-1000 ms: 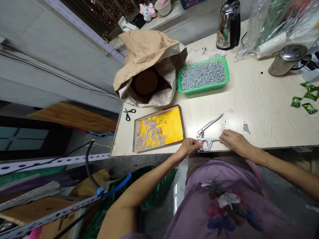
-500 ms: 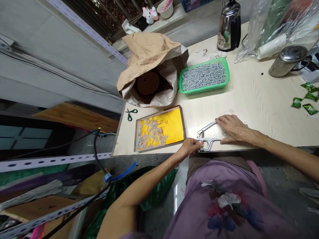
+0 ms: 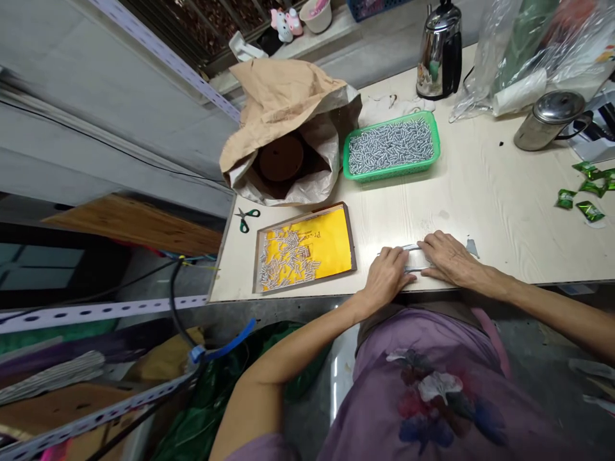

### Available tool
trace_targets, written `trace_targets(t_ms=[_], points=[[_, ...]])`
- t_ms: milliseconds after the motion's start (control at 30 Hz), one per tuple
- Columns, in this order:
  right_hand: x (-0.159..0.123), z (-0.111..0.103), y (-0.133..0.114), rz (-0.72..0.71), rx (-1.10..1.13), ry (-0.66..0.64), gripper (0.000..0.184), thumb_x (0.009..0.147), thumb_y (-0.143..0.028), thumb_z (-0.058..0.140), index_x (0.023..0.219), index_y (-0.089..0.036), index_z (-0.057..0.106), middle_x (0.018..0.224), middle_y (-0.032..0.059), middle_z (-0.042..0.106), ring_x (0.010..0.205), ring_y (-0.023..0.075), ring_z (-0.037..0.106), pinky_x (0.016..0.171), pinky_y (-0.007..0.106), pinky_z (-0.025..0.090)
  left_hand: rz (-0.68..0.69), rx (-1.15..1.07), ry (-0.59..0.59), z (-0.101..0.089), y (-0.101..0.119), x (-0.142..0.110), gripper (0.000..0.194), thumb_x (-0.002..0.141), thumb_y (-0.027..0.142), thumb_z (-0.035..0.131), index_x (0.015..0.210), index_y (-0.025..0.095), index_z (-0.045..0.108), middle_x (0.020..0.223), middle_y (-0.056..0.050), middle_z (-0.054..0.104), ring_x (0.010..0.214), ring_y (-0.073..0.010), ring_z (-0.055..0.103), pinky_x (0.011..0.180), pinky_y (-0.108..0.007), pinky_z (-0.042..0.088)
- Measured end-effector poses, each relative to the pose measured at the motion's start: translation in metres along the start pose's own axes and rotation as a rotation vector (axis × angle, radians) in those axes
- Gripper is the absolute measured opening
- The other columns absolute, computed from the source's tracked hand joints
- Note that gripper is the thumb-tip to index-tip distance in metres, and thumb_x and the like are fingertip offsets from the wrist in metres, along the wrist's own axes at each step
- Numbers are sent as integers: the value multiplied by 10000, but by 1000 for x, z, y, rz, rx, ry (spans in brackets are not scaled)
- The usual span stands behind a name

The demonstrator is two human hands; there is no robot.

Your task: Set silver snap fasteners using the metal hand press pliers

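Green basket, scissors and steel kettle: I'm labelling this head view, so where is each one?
Green basket (image 3: 394,168): head view, front rim.
Scissors (image 3: 253,212): head view, green handle.
Steel kettle (image 3: 431,57): head view, body.

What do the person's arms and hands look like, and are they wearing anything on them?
The left hand and right hand are bare, with no gloves, and the forearms are bare too. A short purple sleeve shows on the left arm. It seems to belong to the purple top with a flower print.

Bright metal snap pliers, smooth pale wood-grain tabletop, matt brown paper sack, glossy green plastic basket
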State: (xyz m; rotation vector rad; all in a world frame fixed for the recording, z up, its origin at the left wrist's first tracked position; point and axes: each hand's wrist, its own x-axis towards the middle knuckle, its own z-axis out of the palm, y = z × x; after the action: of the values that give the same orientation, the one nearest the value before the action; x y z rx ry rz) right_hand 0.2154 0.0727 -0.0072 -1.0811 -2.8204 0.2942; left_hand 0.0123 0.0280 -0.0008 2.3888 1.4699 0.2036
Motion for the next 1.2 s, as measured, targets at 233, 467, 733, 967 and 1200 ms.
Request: trace_targets(t_ms=[233,467,733,967,1200], points=[[-12,-1,4,35,29,-6,538,767,-374,732,1195,-113,537,1076,157,586,963,299,504,776,391,436,144,48,-154,8,-6,34,643,823,381,689,1342,122,413,1254,-154,554,1068,-278,530,902,-427,473],[-19,6,-8,25,60,22,112,888,-203,567,966,-140,616,880,104,589,836,240,505,703,335,395,139,36,-239,3,-3,31,360,898,395,594,1187,182,572,1053,-89,607,988,-241,522,796,-362,453],[-26,13,-19,62,77,90,189,929,-121,440,898,-165,621,825,85,598,782,216,506,716,327,398,133,84,-227,9,-1,26,269,932,385,541,1121,209,619,968,-68,632,959,-222,535,768,-331,453],[-10,-3,23,43,79,39,317,927,-334,516,1153,-128,598,1015,142,624,918,269,528,797,376,441,110,22,-23,18,-3,35,497,890,347,610,1324,149,469,1353,-160,537,1210,-281,515,1006,-447,460],[19,7,66,130,-35,132,268,951,-236,427,879,-178,679,859,119,653,829,253,519,705,370,370,205,-130,105,59,17,6,394,983,328,419,1324,149,504,1374,-176,550,1379,-266,419,1145,-501,340]])
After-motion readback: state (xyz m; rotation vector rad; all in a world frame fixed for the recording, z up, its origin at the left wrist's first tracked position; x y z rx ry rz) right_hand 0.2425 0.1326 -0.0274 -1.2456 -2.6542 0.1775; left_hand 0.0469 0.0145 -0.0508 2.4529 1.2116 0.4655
